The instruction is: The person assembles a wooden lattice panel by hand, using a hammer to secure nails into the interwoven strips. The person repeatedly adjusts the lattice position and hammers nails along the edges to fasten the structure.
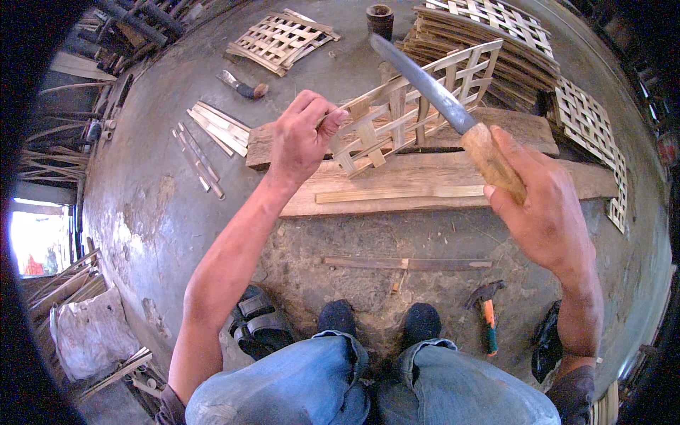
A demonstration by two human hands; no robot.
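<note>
My left hand (303, 134) is closed on the near left corner of a woven bamboo lattice panel (368, 134), which it holds tilted up over a wooden plank (397, 170). In my right hand (542, 202) is a long knife (439, 95), gripped by its wooden handle. The blade points up and to the left, passing in front of the lattice's upper edge; whether it touches the panel I cannot tell. A pale bamboo strip (397, 194) lies along the plank below both hands.
Stacked lattice panels (489, 46) stand at the far right, and another panel (283, 39) lies at the far left. A second knife (242, 86) and loose strips (218, 127) rest on the floor. Near my feet are a hammer (488, 319), a dark strip (407, 263) and sandals (258, 322).
</note>
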